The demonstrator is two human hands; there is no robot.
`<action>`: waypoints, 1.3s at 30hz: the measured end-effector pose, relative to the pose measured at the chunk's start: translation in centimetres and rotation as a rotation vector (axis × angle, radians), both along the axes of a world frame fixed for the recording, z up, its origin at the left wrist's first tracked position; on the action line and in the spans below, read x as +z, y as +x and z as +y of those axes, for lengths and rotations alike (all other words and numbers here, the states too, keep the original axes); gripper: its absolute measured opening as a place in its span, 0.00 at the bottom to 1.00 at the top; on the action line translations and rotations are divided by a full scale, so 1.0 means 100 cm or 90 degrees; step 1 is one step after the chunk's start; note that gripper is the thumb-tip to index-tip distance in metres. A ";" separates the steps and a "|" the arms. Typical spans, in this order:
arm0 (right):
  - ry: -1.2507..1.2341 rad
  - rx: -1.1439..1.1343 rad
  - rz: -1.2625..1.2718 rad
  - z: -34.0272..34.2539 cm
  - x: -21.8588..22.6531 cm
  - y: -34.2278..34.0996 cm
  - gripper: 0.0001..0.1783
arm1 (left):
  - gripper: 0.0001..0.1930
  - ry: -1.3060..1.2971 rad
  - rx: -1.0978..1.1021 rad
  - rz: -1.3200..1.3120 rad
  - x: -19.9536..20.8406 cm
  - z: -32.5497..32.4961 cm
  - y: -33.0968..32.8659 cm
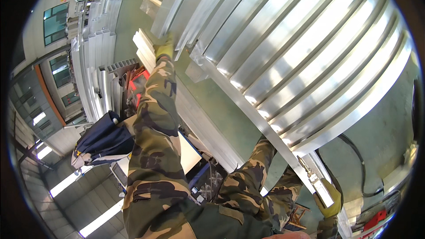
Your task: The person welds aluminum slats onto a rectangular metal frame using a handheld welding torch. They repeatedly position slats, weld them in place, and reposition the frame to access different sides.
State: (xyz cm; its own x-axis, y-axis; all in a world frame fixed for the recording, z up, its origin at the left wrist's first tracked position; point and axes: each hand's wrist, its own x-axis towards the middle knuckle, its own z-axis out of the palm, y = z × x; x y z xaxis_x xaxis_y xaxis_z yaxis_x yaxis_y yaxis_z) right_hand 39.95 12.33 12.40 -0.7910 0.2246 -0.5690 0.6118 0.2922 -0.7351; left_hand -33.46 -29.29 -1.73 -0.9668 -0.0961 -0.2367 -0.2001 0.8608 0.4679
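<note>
My left hand (pixel 164 48), in a yellow-green glove, reaches far out to the end of a long silver metal profile (pixel 177 6). Its fingers are smeared and partly hidden, so their grip cannot be made out. At the lower right my right hand (pixel 330 199), gloved alike, is closed around a slim silver tool with a brass-coloured part (pixel 319 186). That tool lies close to the corner of a large ribbed aluminium panel (pixel 283 57). A pale edge bar (pixel 261 121) runs along the panel's near side.
Stacked metal profiles (pixel 99 57) stand at the left. A dark blue jacket (pixel 106 137) hangs near a workbench. Pale wooden blocks (pixel 144 48) lie near my left hand. A black hose (pixel 358 159) curves over the green floor at the right.
</note>
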 end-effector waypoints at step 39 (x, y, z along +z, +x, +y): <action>-0.400 0.001 -0.197 0.018 -0.047 -0.172 0.26 | 0.34 0.314 -0.088 -0.275 0.007 0.015 0.025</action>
